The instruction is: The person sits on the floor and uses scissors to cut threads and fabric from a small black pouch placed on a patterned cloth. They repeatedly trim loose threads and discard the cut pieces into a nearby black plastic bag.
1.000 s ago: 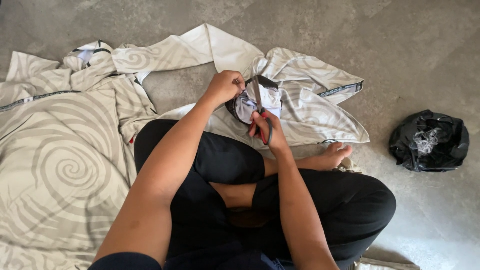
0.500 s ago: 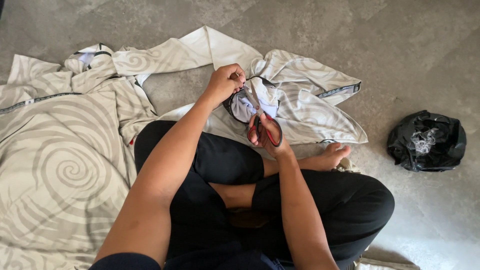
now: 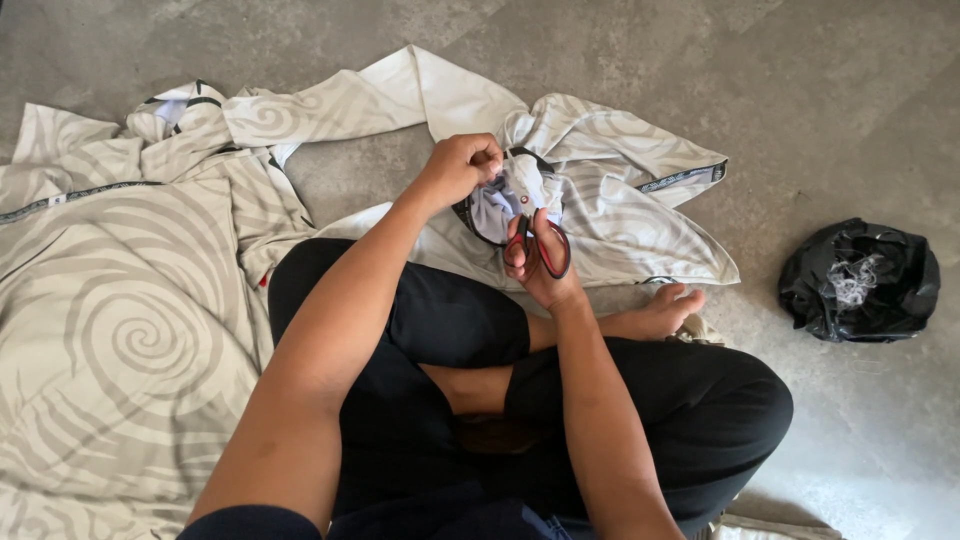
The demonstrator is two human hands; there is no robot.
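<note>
I see my left hand [image 3: 462, 165] pinching a fold of pale cloth [image 3: 510, 195] above my lap. My right hand [image 3: 535, 265] is closed round red-handled scissors [image 3: 540, 240], blades in the cloth. Black bag [image 3: 860, 282] sits on floor [image 3: 800, 90], well apart to the right.

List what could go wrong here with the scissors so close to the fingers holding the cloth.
1. The left hand pinches the cloth right beside the scissors in the right hand; a slip could nick a finger.
2. The cloth is bunched, so the blades may cut a layer underneath.
3. The bare foot lies near the work; dropped scissors could hit it.
</note>
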